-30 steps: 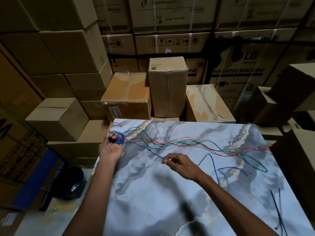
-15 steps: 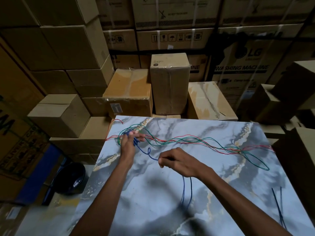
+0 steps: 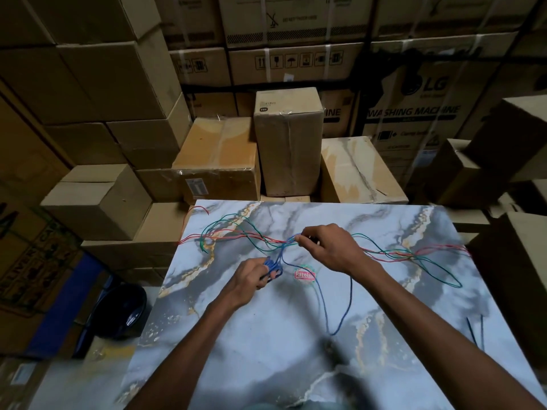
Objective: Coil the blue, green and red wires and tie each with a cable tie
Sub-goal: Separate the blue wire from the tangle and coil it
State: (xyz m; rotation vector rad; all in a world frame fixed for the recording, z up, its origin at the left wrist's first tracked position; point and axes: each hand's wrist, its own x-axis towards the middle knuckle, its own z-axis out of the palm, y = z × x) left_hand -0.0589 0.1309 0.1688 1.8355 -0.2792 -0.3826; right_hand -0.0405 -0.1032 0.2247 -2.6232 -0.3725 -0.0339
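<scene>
Head cam: left hand (image 3: 247, 281) has its fingers curled round a small coil of the blue wire (image 3: 273, 266) over the marble desk (image 3: 266, 350). Right hand (image 3: 331, 250) pinches the blue strand higher up. Red wire (image 3: 432, 248) and green wire (image 3: 438, 273) lie loose, tangled across the desk's far half.

Blue wire (image 3: 273, 266) part-coiled, others loose

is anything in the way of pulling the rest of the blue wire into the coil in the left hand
Yes. The thin blue wire crosses the tangled red wire and green wire where the right hand pinches it. The left hand grips the small blue coil. The slack loop nearer the person lies free on the marble-patterned tabletop.
</scene>
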